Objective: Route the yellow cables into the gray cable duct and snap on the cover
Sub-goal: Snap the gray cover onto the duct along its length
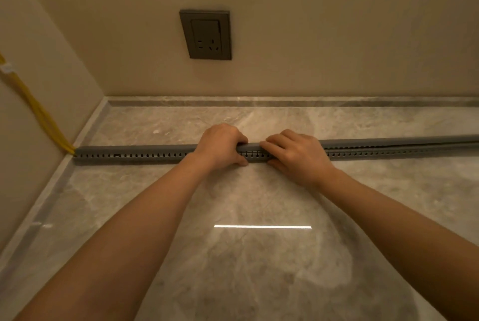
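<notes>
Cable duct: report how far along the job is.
Done: the yellow cables run down the wall into the duct's left end, and the cover sits flush along the left stretch. In hand: the left hand and right hand grip the cover mid-length, pressing it down. Left: right of the hands the cover looks raised, with a gap showing.

A gray cable duct (pixel 134 156) lies on the marble floor (pixel 259 268).

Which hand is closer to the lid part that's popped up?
Probably the right hand. The long gray plastic cover gapes above the slotted gray cable duct only on that hand's side; the left hand sits beside the closed stretch.
</notes>
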The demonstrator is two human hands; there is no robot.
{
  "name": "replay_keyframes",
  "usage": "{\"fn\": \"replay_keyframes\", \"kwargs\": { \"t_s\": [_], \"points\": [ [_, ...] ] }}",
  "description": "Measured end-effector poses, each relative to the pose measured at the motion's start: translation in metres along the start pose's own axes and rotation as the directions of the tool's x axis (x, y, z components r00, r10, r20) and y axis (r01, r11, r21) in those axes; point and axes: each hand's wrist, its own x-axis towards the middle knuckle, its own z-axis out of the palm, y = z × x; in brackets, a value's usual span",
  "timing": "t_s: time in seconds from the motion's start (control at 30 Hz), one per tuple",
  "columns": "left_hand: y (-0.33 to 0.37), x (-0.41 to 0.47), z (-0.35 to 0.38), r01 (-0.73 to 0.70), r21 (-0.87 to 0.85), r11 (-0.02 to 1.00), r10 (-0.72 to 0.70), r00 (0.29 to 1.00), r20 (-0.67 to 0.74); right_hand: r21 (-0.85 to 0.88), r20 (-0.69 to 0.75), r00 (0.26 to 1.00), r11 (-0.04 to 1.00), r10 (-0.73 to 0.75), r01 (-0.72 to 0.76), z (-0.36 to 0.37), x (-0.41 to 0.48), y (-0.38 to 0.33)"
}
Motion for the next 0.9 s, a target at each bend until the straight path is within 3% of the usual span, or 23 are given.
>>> {"fn": "replay_keyframes", "kwargs": {
  "t_s": [0.17, 0.47, 0.73, 0.9],
  "points": [
    [-0.002, 0.003, 0.0, -0.037, 0.01, 0.999, 0.037, 0.999, 0.013, -0.053, -0.138, 0.99, 0.998, -0.035, 0.028, 0.01, -0.002, -0.01],
    [-0.005, 0.005, -0.001, -0.011, -0.069, 0.998, 0.014, 0.999, 0.038, -0.084, -0.112, 0.992, 0.995, 0.051, -0.061, 0.014, 0.005, -0.022],
    [-0.004, 0.002, -0.001, 0.056, -0.158, 0.986, -0.042, 0.995, 0.094, -0.063, -0.103, 0.994, 0.997, 0.044, -0.051, 0.014, 0.007, -0.018],
    [-0.007, 0.0, 0.003, 0.151, -0.419, 0.896, -0.092, 0.983, 0.159, -0.029, -0.148, 0.989, 1.0, -0.009, 0.005, 0.016, -0.002, -0.012]
  ]
}}
